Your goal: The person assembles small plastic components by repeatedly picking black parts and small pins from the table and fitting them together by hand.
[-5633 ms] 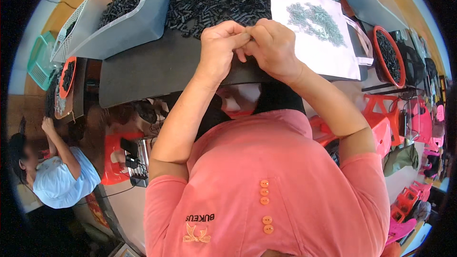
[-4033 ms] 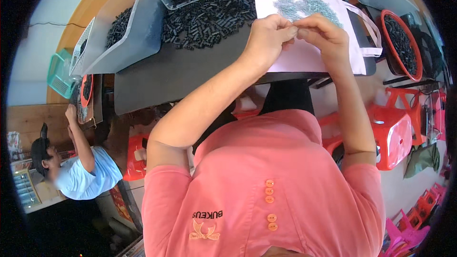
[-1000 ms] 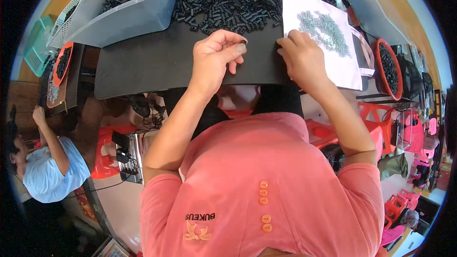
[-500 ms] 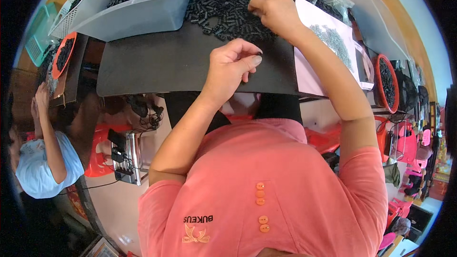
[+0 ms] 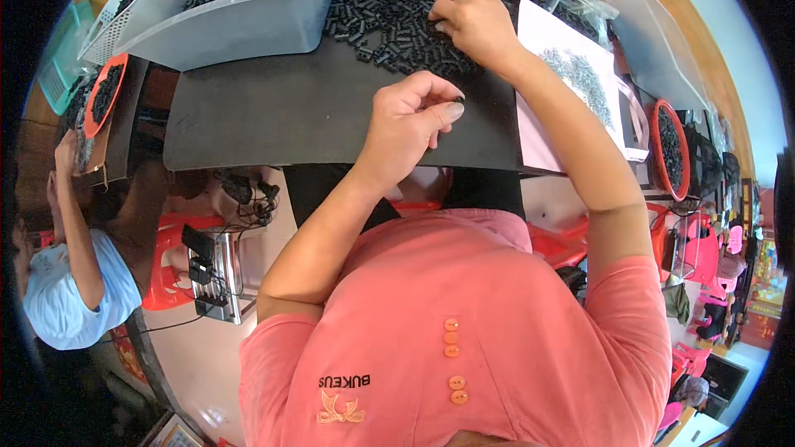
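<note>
Head view, right hand (image 5: pixel 470 21) fingers curled, touching black parts (image 5: pixel 389 21)

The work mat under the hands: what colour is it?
Black, plain and unpatterned; the work mat shows best in the head view.

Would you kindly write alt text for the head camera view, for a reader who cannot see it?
Seen from above, a person in a pink shirt works at a black mat: the right hand reaches into a heap of small black parts, while the left hand pinches one small black piece. Clear bins of similar parts stand behind.
</note>
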A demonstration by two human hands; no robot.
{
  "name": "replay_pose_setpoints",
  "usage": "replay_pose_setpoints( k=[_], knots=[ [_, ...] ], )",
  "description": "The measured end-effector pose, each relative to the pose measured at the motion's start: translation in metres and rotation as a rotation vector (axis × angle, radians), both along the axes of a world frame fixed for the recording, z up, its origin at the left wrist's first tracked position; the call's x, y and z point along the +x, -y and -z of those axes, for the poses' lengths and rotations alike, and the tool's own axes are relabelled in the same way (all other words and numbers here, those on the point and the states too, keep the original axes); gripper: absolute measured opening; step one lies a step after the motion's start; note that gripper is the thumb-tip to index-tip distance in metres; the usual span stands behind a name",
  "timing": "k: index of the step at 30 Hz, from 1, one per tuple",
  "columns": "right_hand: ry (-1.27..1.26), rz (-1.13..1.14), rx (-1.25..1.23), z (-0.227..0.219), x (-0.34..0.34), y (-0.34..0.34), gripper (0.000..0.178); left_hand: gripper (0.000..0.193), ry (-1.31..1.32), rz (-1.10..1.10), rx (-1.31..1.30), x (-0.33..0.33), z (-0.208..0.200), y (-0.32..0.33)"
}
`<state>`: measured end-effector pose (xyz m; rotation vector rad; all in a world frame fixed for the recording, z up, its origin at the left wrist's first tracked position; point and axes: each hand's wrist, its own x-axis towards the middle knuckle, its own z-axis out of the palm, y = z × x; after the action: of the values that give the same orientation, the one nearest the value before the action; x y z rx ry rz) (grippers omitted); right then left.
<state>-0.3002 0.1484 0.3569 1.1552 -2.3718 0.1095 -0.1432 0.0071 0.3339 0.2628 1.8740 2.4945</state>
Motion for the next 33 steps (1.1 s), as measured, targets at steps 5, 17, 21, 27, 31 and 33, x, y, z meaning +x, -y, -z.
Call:
replay_pose_setpoints(
  k=[5,17,21,27,31,33],
  knots=[
    [0.29,-0.022,-0.341,-0.013,0.008,-0.014,0.01,0.008,-0.001,0.002,-0.001,-0.001,0.0,-0.001],
    [1.287,-0.013,-1.237,-0.021,0.091,-0.066,0.01,0.009,0.021,-0.077,-0.063,0.0,-0.005,-0.005],
    [1.233,0.03,-1.067,-0.013,0.104,-0.059,0.015,0.012,0.008,-0.096,-0.076,0.0,-0.002,-0.005],
    [1.065,-0.134,-0.9,-0.002,0.108,-0.047,0.017,0.013,-0.008,-0.117,-0.086,0.002,-0.003,-0.006],
    [0.89,-0.206,-0.863,-0.004,0.111,-0.041,0.015,0.013,0.001,-0.133,-0.069,0.003,-0.003,-0.008],
    [0.914,-0.202,-0.837,-0.004,0.111,-0.04,0.015,0.012,0.003,-0.155,-0.068,0.003,-0.005,-0.01]
  ],
)
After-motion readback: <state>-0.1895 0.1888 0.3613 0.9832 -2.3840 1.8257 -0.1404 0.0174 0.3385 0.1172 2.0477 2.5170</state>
